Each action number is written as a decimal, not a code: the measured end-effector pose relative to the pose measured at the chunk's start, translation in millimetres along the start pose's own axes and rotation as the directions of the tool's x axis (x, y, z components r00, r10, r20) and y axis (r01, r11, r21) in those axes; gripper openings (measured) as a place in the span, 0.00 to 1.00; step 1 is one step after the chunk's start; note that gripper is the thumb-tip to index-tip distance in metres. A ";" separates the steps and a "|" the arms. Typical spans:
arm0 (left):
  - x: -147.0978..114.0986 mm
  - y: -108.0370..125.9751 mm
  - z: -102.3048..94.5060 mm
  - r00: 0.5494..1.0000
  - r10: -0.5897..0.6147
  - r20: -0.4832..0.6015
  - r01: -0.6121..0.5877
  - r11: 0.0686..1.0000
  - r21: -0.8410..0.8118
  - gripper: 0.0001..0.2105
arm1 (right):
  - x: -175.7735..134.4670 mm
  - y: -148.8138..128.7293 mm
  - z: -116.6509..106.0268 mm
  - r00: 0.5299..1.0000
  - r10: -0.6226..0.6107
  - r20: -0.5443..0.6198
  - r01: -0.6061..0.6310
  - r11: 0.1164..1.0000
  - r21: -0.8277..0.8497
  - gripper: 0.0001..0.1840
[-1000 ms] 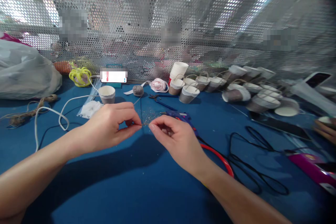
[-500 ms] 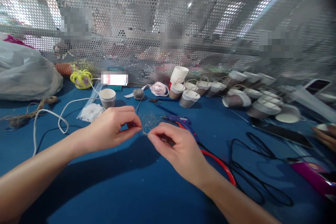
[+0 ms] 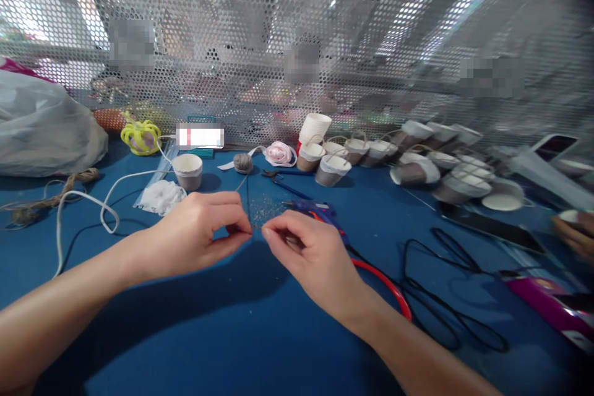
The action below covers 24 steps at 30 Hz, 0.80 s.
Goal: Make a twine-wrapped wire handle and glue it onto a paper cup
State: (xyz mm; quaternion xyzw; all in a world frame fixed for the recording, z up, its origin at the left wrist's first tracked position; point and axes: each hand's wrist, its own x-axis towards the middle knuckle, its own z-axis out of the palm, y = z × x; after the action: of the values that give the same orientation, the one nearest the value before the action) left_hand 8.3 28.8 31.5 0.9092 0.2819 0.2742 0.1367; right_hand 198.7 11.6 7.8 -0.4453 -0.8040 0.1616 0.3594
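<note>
My left hand [image 3: 208, 229] and my right hand [image 3: 313, 250] face each other low over the blue table, each closed in a pinch. A short, thin string [image 3: 257, 228] spans the small gap between their fingertips. From the ball of grey yarn [image 3: 242, 164] beyond, a strand runs toward my left hand; whether it is the same piece I cannot tell. Just past the fingertips lie small scattered fibre bits [image 3: 265, 209]. Near my right hand rests a blue glue gun [image 3: 320, 208], partly covered by that hand. Blue-handled pliers [image 3: 283, 182] lie behind it.
A wrapped paper cup [image 3: 188, 174] stands behind my left hand, by white lace [image 3: 162, 198] and a white cable [image 3: 83, 196]. Several handled cups [image 3: 333, 171] crowd the back right. Black cord [image 3: 431, 306] coils at right, where another person's hand [image 3: 575, 232] shows.
The view has shifted slightly. My fingertips have come roughly level, the left a little lower and the right a little higher, with the string still between them.
</note>
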 end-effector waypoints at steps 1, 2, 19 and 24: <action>0.3 0.2 -0.3 1.000 0.001 0.005 -0.001 1.000 0.000 0.05 | -0.1 -0.1 -0.1 1.000 -0.025 0.007 0.025 1.000 -0.010 0.08; 0.5 0.1 -0.5 1.000 0.002 0.007 -0.002 1.000 0.003 0.05 | -0.3 -0.4 -0.3 0.999 -0.047 0.020 0.048 0.999 -0.015 0.08; 2.2 -9.1 12.2 0.995 -0.098 -0.024 0.095 0.987 -0.127 0.05 | 0.2 -2.3 -1.4 0.985 0.171 0.011 -0.168 0.949 0.267 0.07; -1.0 -5.0 21.2 0.995 0.036 -0.094 -0.036 0.999 0.005 0.04 | -0.3 1.8 1.9 0.993 0.072 -0.092 -0.063 0.994 0.093 0.06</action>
State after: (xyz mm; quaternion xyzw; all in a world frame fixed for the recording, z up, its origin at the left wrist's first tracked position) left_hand 17.6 30.3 11.8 0.9005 0.2720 0.3187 0.1166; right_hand 198.6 12.5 5.3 -0.4628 -0.7623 0.1882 0.4115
